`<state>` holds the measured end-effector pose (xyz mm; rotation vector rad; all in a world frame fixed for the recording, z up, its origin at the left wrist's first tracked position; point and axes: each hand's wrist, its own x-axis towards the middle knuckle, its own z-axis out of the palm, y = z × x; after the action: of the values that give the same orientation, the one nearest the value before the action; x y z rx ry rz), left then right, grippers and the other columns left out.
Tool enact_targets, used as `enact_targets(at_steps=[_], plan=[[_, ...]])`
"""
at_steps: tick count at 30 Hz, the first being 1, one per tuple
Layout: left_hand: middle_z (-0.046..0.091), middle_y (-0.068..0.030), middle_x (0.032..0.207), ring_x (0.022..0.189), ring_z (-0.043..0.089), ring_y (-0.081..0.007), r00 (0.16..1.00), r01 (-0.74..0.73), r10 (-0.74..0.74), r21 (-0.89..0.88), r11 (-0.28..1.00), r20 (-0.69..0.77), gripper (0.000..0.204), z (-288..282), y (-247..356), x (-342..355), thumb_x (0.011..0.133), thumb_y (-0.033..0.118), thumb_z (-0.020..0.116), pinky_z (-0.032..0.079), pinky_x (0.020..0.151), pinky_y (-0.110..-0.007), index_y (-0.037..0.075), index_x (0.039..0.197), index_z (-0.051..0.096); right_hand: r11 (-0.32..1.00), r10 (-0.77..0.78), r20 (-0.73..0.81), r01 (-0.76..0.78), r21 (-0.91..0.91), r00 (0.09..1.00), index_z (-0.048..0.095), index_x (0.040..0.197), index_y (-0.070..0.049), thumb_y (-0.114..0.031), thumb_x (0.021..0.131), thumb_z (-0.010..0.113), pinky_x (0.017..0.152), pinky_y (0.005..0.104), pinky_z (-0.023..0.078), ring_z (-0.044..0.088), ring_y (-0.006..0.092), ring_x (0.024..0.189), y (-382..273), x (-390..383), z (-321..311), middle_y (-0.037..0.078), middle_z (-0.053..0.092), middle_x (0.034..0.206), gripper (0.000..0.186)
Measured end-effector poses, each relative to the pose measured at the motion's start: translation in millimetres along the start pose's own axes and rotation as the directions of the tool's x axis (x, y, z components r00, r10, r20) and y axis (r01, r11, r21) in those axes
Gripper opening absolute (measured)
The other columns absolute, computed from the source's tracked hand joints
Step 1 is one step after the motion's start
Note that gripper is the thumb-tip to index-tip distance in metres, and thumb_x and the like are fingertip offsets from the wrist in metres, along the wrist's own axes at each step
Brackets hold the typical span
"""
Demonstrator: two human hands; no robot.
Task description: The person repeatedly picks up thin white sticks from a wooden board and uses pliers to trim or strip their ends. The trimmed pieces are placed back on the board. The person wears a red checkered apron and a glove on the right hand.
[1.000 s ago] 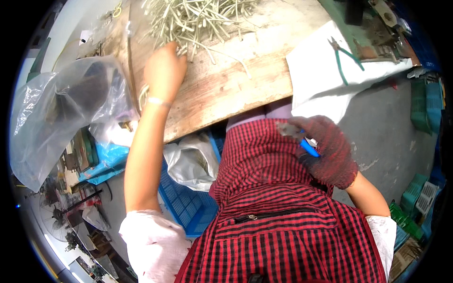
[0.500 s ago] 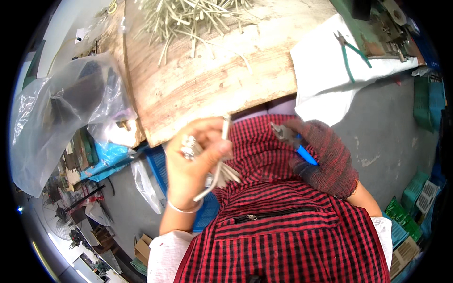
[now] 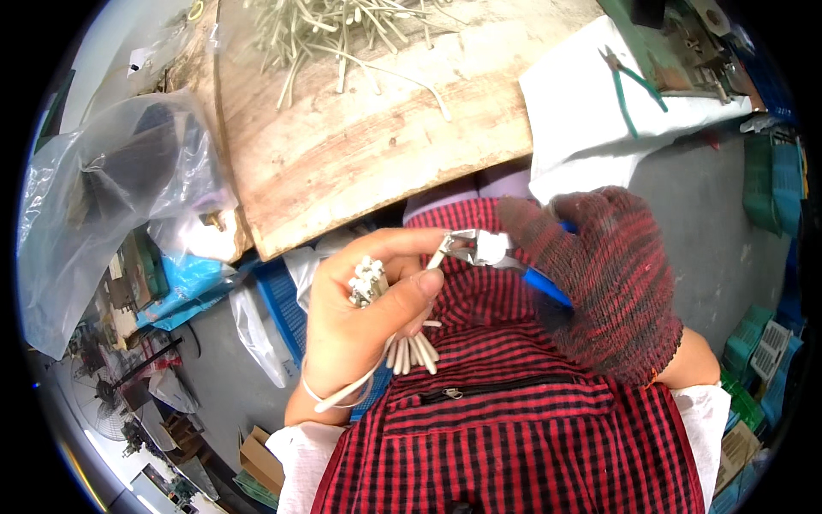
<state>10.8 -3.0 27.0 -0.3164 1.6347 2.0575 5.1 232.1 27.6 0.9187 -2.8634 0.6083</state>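
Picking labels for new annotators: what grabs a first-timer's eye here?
Just right of centre, the red-and-black gloved right hand holds blue-handled pliers at the end of a pale strip in the bare left hand. Below spreads a red-checked apron; at the top, a heap of pale strips on a wooden table.

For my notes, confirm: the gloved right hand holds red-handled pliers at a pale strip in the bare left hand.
The handles are blue, not red, in the head view; the gloved right hand holds the pliers at a pale strip in the bare left hand.
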Motion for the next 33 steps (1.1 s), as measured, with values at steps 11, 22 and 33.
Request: enact_targets(at_steps=[11,22,33], plan=[[0.07,-0.0111,0.081,0.063,0.061,-0.0092,0.938,0.195,-0.262,0.28,0.94,0.226,0.029,-2,20,3,0.066,-0.007,0.074,0.044,0.054,-0.018,-0.007,0.095,0.071,0.874,-0.439,-0.068,0.408,-0.264,0.896,0.069,0.092,-0.027,-0.027,0.064,0.078,0.058,0.034,0.041,0.057,0.0176,0.072,31,22,-18,-0.004,0.055,0.074,0.029],[0.068,-0.0096,0.077,0.058,0.058,-0.0084,0.956,0.151,-0.192,0.191,0.97,0.221,0.029,-4,6,1,0.068,-0.006,0.073,0.042,0.052,-0.019,-0.007,0.096,0.07,0.956,-0.282,0.134,0.29,-0.044,0.95,0.069,0.098,-0.021,-0.019,0.064,0.074,0.059,0.035,0.042,0.059,0.0205,0.069,39,-1,0,0.004,0.062,0.076,0.034],[0.067,-0.0141,0.074,0.073,0.067,-0.0329,0.635,-0.305,0.755,0.951,0.046,0.167,0.018,-50,19,130,0.088,0.02,0.062,0.052,0.066,-0.04,0.002,0.092,0.063,0.85,0.435,0.004,-0.413,0.327,0.9,0.056,0.124,-0.009,0.001,0.071,0.065,0.078,0.0384,0.049,0.06,0.0267,0.086,28,-40,26,0.01,0.061,0.1,0.055]])
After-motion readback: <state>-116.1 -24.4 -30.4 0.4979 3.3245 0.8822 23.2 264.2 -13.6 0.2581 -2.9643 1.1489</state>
